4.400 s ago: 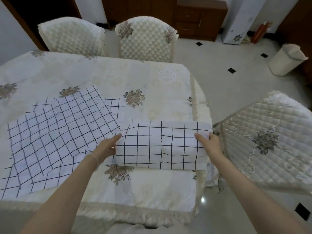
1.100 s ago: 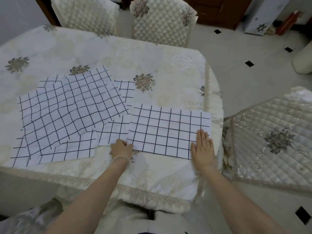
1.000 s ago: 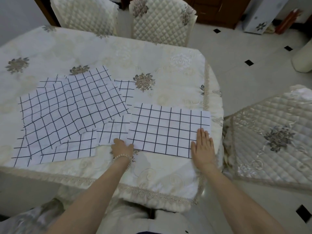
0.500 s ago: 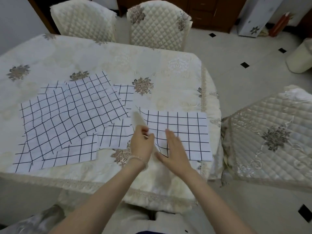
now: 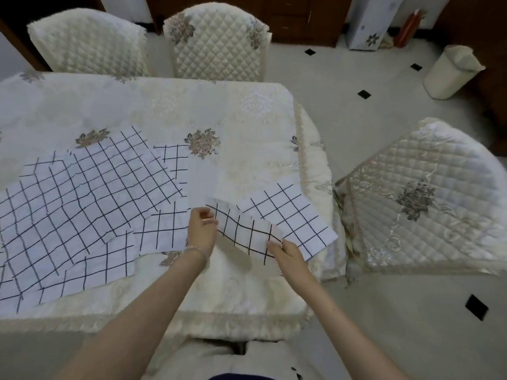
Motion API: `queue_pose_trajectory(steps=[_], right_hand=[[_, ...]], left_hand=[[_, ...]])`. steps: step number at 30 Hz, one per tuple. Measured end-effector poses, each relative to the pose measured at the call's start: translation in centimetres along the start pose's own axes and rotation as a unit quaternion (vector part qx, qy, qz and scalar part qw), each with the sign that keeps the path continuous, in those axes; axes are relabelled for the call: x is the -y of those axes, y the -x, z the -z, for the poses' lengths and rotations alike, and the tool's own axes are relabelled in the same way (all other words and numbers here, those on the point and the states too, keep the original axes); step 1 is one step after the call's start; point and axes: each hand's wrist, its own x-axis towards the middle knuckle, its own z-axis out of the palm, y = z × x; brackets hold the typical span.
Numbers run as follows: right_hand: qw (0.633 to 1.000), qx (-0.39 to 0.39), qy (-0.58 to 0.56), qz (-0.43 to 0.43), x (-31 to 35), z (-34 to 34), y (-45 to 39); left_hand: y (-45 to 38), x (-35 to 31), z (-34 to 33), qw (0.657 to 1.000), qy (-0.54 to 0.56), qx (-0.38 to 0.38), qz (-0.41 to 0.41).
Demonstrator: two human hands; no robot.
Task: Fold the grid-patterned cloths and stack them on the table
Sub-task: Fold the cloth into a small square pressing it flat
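Right now you have the cloth (image 5: 274, 229) mid-fold at the near right corner of the surface (image 5: 170, 111): its left part is lifted off the top and carried over toward the right, while its right part lies flat by the surface's right edge. Your left hand (image 5: 201, 229) pinches the raised edge at its far corner, fingers curled on the fabric, and your right hand (image 5: 285, 250) pinches the same edge at its near corner, so both hands are grasping this one cloth and neither is free. Judging by its narrow shape, it looks already folded at least once, and this fold appears to be the one that would bring it down to a compact packet; it is not yet laid flat or pressed.

To the left, the pile (image 5: 82, 209) of other grid cloths lies spread open and overlapping, some skewed across one another, with a corner of one poking out near the flower print (image 5: 203, 142). How many are in it you cannot tell exactly, but several layers show, and none of them looks folded. No finished stack is visible anywhere on the surface. So the job seems to be at an early stage: one cloth partly folded, the rest untouched, and the stacking not begun
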Motion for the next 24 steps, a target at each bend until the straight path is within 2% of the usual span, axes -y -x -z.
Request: queue_pose_trajectory(steps=[2,4,11,14,19,24], right_hand=[[1.0,-0.004,-0.005,-0.007,-0.5,1.3,0.4],[0.999,-0.03,-0.029,-0.016,-0.5,2.4,0.7],[0.986,-0.101,-0.116,-0.061,-1.4,5.9,0.2],[0.984,-0.101,-0.129,-0.065,-1.4,6.4,0.1],[0.982,-0.115,-0.132,-0.075,-1.2,6.7,-0.4],[0.979,-0.141,-0.126,-0.073,-0.6,7.2,-0.9]], left_hand=[[-1.7,0.4,0.4,0.998,-0.033,0.04,0.038],[-2.4,0.8,0.7,0.986,-0.1,0.12,0.053],[-1.9,0.7,0.9,0.954,-0.13,0.271,0.009],[-2.1,1.1,1.3,0.934,-0.198,0.291,-0.066],[-2.5,0.7,0.0,0.929,-0.198,0.304,-0.067],[-2.8,0.0,-0.9,0.936,-0.174,0.306,-0.026]])
